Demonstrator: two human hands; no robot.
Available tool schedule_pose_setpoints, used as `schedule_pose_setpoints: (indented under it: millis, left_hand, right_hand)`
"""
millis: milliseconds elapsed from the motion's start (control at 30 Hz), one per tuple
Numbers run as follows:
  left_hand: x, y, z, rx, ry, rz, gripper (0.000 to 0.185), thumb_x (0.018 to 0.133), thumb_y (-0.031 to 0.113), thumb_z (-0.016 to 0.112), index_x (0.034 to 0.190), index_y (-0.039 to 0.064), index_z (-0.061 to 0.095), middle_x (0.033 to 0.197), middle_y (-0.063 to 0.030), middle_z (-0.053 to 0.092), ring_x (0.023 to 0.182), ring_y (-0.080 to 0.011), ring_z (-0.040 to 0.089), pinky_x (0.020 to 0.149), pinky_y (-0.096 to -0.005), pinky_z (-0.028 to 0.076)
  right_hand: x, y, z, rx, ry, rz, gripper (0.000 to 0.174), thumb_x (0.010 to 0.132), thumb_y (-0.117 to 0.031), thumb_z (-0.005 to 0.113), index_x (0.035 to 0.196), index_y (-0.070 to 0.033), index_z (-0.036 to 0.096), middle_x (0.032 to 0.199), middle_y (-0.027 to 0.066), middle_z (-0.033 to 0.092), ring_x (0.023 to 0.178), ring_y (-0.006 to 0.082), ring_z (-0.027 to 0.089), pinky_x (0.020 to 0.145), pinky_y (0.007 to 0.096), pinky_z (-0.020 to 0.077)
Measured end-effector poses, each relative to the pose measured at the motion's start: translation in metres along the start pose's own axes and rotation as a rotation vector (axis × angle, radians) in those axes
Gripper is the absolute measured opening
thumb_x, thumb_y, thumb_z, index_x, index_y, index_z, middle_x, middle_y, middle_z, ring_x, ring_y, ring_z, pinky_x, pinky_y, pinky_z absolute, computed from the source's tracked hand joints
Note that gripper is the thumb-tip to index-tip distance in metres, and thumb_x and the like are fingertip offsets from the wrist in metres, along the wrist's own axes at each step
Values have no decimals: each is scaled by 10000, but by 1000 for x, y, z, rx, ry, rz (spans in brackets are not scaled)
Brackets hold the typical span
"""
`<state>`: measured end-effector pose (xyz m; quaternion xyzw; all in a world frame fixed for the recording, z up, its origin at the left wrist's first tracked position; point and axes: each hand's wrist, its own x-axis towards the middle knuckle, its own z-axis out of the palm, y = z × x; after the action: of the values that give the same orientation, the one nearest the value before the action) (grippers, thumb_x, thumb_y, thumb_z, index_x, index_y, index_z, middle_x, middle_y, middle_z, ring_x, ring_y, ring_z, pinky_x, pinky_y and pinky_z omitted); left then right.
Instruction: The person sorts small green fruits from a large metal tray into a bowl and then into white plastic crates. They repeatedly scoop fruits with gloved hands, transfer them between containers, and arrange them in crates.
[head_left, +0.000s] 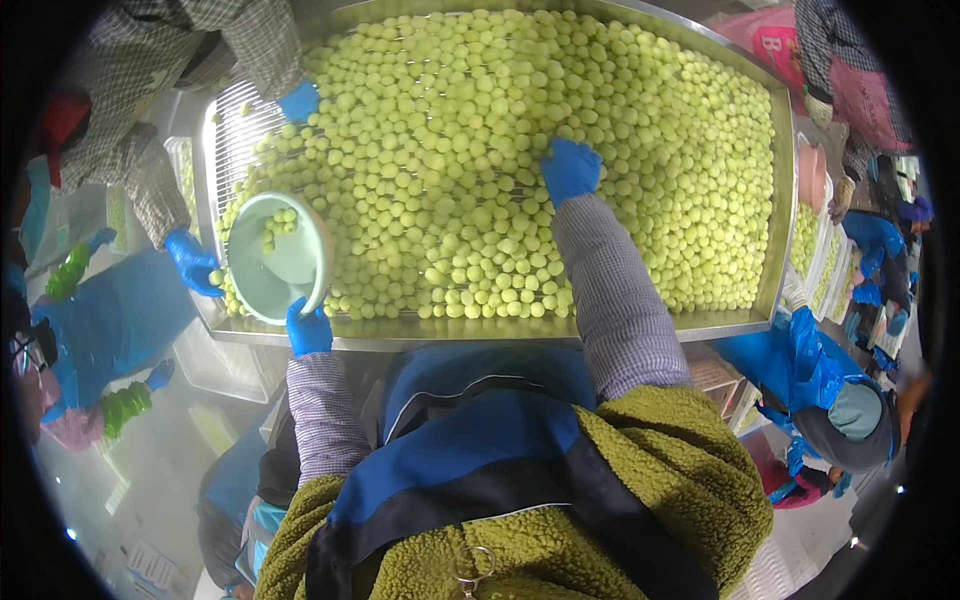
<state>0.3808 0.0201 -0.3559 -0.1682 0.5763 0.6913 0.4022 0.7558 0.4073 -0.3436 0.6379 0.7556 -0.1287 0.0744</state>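
Note:
A pale green plastic bowl (292, 259) tilts over the near left corner of the metal sorting table, with a few round green fruits (279, 225) inside. My left hand (309, 330), in a blue glove, grips its rim at the near side. Out over the layer of round light-green fruits (450, 135) reaches my right hand (572, 171), also gloved in blue. Its fingers are curled among the fruits on the table. Whether it holds any is hidden beneath the glove.
The metal table (465, 330) has a raised rim and a slatted bed (234, 139), bare at the far left. Across the left corner, a co-worker's gloved hands (191, 262) are near the bowl and the slats. White crates (225, 360) stand below left; more fruit crates (821, 259) stand right.

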Motion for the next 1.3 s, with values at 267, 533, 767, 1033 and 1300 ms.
schedule_pose_setpoints:
  millis: [267,533,767,1033,1300]
  left_hand:
    - [-16,-9,22,41,70,-34,234,848,157,545,1004,-17,557,1012,-130,596,977,-241,568,886,-315,444]
    - [-21,-2,7,55,55,-47,235,798,149,606,1005,44,568,1027,-68,617,915,-184,597,700,-275,486]
    - [-28,10,27,10,48,-15,302,836,157,551,1088,-10,554,1090,-152,615,932,-229,611,656,-248,514]
    - [-18,18,24,-73,13,-52,386,854,124,479,1190,-62,455,1310,-238,464,1202,-355,510,586,-191,514]
    - [-7,-1,-13,-96,93,-25,334,842,133,529,1122,-48,515,1111,-161,576,1067,-304,570,775,-284,485]
  right_hand:
    - [-78,-130,3,1030,-341,-345,419,872,-383,590,1161,-80,598,1039,134,658,961,276,632,878,406,489]
    - [14,-119,-12,245,-54,-127,719,882,-559,502,1464,-193,292,1534,134,197,1415,409,92,1146,557,84]
    - [43,-92,13,110,-220,-92,777,878,-627,428,1502,-307,96,1573,80,35,1416,427,-36,1105,649,5]
    - [-36,-99,49,-3,-179,-286,698,912,-567,418,1495,-302,142,1566,103,78,1399,479,11,1100,656,70]
    - [-96,-160,8,179,-230,-544,630,856,-307,603,1425,-227,345,1464,180,293,1270,435,375,961,512,422]
